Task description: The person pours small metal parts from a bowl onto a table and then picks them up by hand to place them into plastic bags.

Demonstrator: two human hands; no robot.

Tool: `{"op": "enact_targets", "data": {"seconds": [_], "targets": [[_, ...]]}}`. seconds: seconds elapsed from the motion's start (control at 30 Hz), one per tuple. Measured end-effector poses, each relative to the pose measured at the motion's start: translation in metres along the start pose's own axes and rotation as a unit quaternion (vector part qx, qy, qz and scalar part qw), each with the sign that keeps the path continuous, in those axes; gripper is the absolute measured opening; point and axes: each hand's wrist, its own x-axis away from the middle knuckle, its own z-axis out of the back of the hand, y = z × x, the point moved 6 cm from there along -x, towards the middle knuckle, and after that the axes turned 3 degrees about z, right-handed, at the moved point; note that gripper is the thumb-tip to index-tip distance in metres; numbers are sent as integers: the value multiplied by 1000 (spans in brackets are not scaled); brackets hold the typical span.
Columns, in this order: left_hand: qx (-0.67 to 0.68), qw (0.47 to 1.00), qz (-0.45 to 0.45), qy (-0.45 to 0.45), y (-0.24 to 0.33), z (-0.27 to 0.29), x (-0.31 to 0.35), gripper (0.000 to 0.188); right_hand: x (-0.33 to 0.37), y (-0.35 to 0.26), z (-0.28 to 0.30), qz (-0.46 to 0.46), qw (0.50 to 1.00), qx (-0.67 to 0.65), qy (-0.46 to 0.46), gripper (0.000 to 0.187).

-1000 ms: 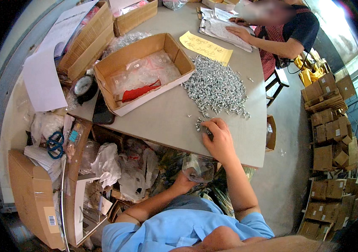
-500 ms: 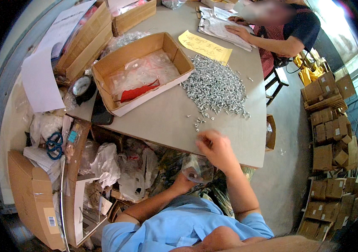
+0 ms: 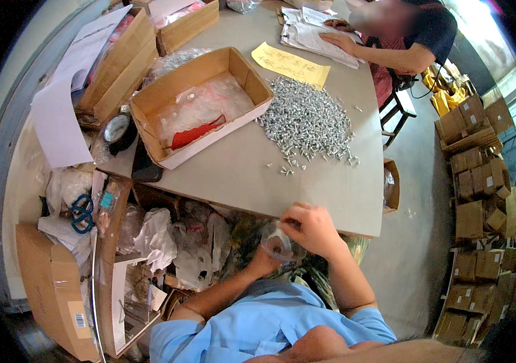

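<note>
My left hand (image 3: 262, 262) is closed round a clear plastic bag (image 3: 284, 247), below the table's near edge. Over the bag's upper side is my right hand (image 3: 312, 228), its fingers curled together; whatever they hold is hidden. A wide heap of small silvery screws (image 3: 309, 118) lies on the grey table (image 3: 239, 193), with a few loose screws (image 3: 286, 171) at its near side. Left of the heap stands an open cardboard box (image 3: 203, 142) with clear plastic bags (image 3: 209, 106) and a red item (image 3: 194, 133) inside.
A yellow handwritten paper (image 3: 291, 65) lies behind the heap. Across the table, a person (image 3: 418, 51) rests their hands on papers (image 3: 312, 39). Cartons (image 3: 476, 181) are stacked at right. Plastic bags (image 3: 200, 248) fill a shelf under the table; blue-handled scissors (image 3: 81, 213) are at left.
My right hand has drawn back from beside the loose screws to the bag, its fingers now over it. My left hand still holds the bag. The view has shifted slightly.
</note>
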Motion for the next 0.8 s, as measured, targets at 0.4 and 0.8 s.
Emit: {"op": "enact_targets", "data": {"seconds": [0.4, 0.8], "targets": [[-99, 995, -20, -8, 11, 9, -9, 24, 15, 17, 5, 10, 987, -142, 79, 8], [18, 963, -12, -270, 124, 77, 31, 57, 36, -81, -20, 258, 964, -51, -28, 25]]}}
